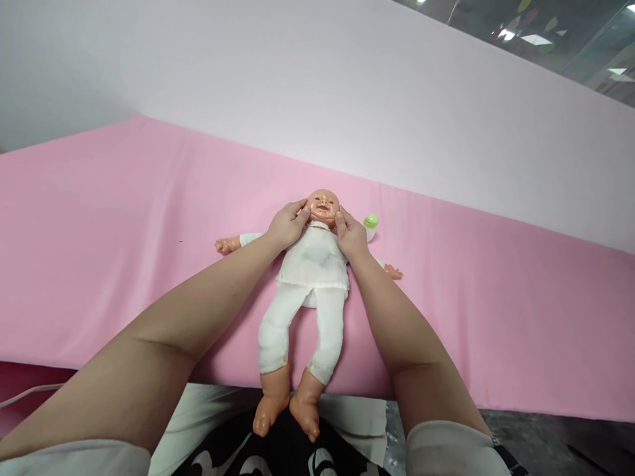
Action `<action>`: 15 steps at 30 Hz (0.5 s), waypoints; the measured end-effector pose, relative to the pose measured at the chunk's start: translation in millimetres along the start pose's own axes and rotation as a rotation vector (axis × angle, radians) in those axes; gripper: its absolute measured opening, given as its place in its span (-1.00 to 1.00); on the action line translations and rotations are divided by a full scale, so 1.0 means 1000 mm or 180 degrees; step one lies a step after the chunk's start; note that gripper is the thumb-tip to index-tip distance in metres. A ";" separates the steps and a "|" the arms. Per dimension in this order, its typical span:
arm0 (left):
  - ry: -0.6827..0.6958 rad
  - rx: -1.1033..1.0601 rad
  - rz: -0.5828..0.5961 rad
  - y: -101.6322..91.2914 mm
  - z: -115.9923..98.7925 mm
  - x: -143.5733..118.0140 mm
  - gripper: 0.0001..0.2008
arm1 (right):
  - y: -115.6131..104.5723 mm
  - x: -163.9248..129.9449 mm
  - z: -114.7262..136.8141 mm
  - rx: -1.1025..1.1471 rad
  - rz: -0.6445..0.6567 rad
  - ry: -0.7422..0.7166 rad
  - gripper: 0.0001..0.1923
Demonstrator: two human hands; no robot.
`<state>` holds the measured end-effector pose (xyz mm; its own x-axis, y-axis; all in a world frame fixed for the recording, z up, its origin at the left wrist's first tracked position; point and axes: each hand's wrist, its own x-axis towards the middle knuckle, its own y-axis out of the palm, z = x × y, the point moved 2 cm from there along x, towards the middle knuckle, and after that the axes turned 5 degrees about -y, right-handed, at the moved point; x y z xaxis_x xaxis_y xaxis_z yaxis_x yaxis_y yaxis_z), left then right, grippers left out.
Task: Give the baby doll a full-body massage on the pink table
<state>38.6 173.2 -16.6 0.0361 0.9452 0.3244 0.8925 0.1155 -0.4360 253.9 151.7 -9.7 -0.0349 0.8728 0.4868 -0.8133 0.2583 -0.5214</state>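
A baby doll (317, 261) in white clothes lies on its back on the pink-covered table (426, 311). Its head points away from me, and its bare feet hang over the near edge. My left hand (290, 223) grips the left side of the doll's head, thumb at the cheek. On the other side, my right hand (350, 234) holds the right cheek, fingers curled around beside the head. Both of the doll's arms stretch outward, partly hidden by my forearms. A small white container with a green top (370, 225) stands just beyond my right hand.
A plain white wall (297, 86) rises behind the table, with a dark glass panel (536, 39) above it at the upper right. A white cable (30, 393) runs below the table's edge at the lower left.
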 end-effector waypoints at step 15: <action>0.0104 0.0272 0.0040 0.003 -0.008 -0.002 -0.33 | 0.002 0.001 0.009 -0.0372 -0.0020 0.0132 -0.25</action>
<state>44.5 168.8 -11.7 0.0630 0.9365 0.3449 0.8503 0.1306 -0.5098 247.0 149.4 -3.5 -0.0042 0.8868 0.4622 -0.7401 0.3081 -0.5978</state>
